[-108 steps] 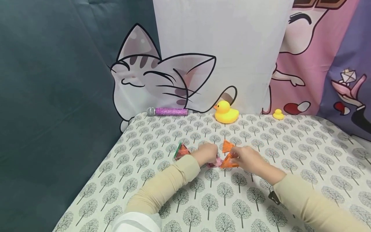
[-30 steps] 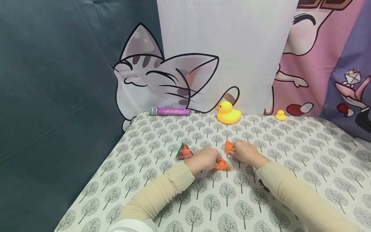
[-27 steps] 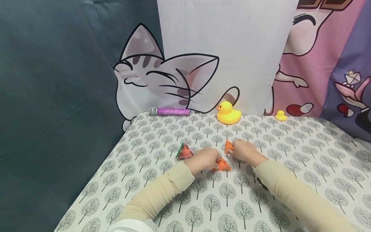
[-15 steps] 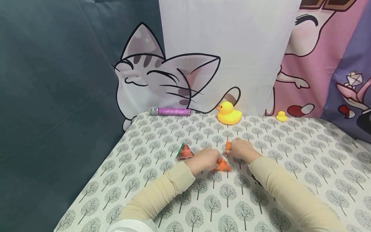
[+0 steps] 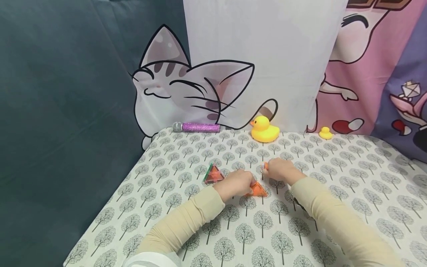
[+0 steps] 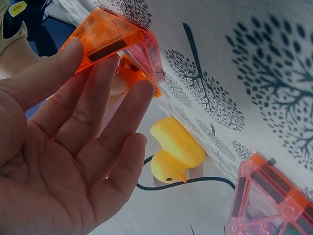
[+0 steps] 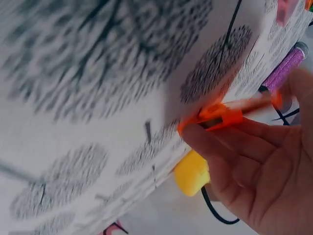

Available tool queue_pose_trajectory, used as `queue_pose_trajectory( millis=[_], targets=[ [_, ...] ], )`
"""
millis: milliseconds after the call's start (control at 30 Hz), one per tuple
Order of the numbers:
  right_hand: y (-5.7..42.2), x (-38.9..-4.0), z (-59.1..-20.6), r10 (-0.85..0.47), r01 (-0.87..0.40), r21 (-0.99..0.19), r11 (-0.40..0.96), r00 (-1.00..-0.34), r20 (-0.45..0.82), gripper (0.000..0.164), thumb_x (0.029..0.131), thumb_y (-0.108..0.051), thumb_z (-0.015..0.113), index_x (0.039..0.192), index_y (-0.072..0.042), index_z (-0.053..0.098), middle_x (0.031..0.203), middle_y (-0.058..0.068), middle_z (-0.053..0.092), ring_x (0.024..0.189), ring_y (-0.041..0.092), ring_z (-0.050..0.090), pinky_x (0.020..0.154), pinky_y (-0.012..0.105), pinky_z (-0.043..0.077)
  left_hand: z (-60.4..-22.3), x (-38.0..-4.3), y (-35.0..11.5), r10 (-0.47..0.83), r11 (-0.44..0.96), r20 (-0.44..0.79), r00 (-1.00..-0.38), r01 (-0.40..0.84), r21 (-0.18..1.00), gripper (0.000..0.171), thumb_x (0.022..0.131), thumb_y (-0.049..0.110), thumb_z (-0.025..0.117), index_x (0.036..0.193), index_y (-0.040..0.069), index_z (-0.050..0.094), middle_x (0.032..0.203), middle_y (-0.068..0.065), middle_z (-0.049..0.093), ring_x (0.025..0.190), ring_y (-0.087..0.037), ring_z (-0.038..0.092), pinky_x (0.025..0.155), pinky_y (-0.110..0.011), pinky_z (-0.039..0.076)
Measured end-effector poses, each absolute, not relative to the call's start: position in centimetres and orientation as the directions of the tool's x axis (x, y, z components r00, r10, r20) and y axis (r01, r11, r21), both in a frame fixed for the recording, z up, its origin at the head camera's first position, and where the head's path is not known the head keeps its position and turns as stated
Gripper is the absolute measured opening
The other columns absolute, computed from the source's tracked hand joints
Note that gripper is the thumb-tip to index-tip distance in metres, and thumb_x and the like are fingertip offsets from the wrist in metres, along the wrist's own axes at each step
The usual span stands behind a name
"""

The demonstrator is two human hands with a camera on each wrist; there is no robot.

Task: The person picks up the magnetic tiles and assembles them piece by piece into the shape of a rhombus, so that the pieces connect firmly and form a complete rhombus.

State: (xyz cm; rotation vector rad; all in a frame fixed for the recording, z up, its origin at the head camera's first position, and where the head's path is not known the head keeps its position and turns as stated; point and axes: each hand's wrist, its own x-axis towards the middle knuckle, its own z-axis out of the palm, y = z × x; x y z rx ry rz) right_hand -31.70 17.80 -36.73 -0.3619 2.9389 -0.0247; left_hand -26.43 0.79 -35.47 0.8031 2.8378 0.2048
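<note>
Looking down from the head view, I see the left hand (image 5: 236, 183) pinching an orange triangle (image 5: 257, 190) low over the tree-print desk (image 5: 220, 237), while the right hand (image 5: 281, 170), a little farther away, holds an orange piece (image 5: 265, 166), mostly hidden by its fingers. A red triangle with a green edge (image 5: 214, 174) lies just left of the left hand; a big yellow duck (image 5: 264, 130) sits at the back. In the left wrist view the grip is narrow, thumb on the orange triangle, a pink piece (image 6: 149, 54) right beside it. In the right wrist view the grip is narrow too, the orange piece blurred between thumb and fingers.
</note>
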Motion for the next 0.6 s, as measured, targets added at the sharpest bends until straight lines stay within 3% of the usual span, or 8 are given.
queue_pose_trajectory(
  millis=[100,267,600],
  targets=[
    [18.7,-31.6,-36.4,-0.233,-0.228,-0.050,0.972,-0.962,-0.143,0.030,0.087,-0.029,0.046,0.068,-0.007,0.054,0.064,0.008,0.051,0.057,0.021,0.048,0.054,0.039,0.045,-35.5,-26.5,0.8,0.528,0.844,-0.135,-0.838,0.502,0.186,0.022,0.072,0.025,0.070,0.057,0.018,0.055,0.059,0.007,0.052,0.061,-0.011,0.047,0.054,-0.027,0.037],
    [20.6,-30.8,-36.1,-0.226,-0.219,-0.076,0.973,-0.969,-0.097,0.027,0.083,-0.026,0.055,0.062,-0.010,0.051,0.059,0.004,0.048,0.052,0.018,0.045,0.045,0.029,0.040,-35.6,-26.4,0.7,0.535,0.838,-0.125,-0.835,0.508,0.198,0.024,0.072,0.025,0.070,0.055,0.018,0.054,0.061,0.008,0.053,0.063,-0.010,0.048,0.055,-0.026,0.037],
    [20.8,-28.4,-35.0,-0.277,-0.264,-0.240,0.934,-0.961,-0.021,0.018,0.076,-0.017,0.060,0.062,-0.012,0.052,0.056,-0.002,0.046,0.047,0.012,0.039,0.041,0.024,0.033,-35.5,-26.3,0.8,0.516,0.850,-0.146,-0.844,0.483,0.210,0.018,0.073,0.024,0.069,0.060,0.016,0.059,0.059,0.007,0.054,0.061,-0.011,0.049,0.055,-0.026,0.037]
  ],
)
